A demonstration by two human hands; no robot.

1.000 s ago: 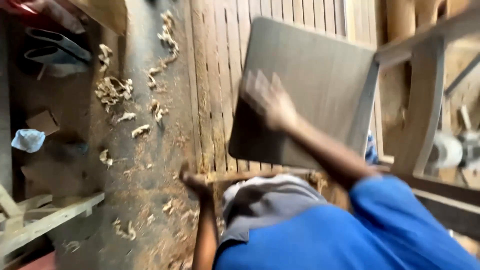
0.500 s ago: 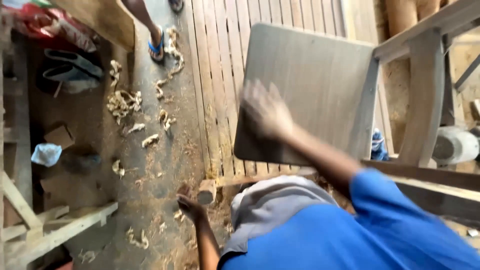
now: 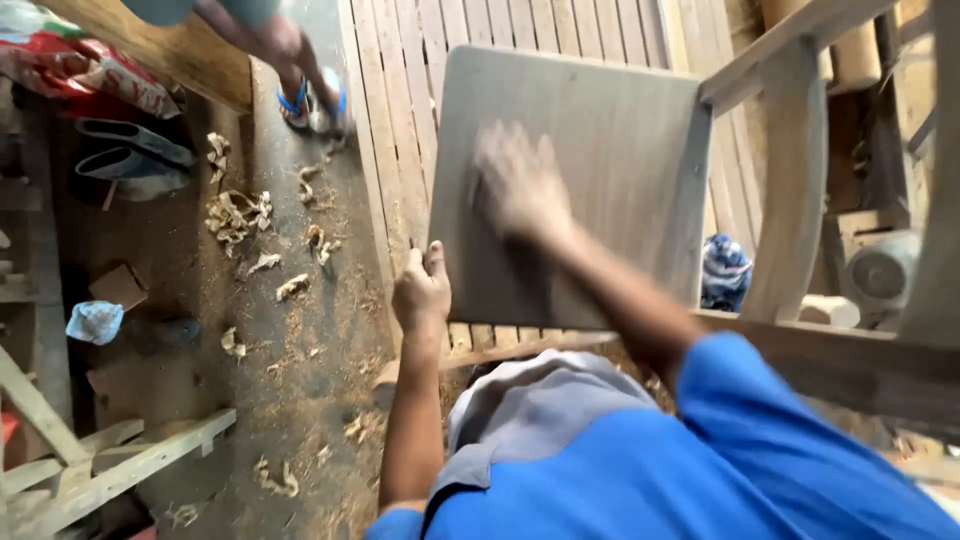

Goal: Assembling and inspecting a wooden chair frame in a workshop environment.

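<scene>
Head view | left hand (image 3: 421,290) grips wooden panel (image 3: 600,160) edge | right hand (image 3: 520,185) flat, blurred | panel tilted, long axis uncertain

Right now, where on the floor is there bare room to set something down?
A bare strip of floor lies between the wood shavings and the wooden frame. The slatted boards left of the panel are open. Nearer the left hand, shavings and sawdust crowd it.

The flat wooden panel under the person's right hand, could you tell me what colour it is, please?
The panel is a dull grey-brown with faint grain, seen in the head view.
</scene>
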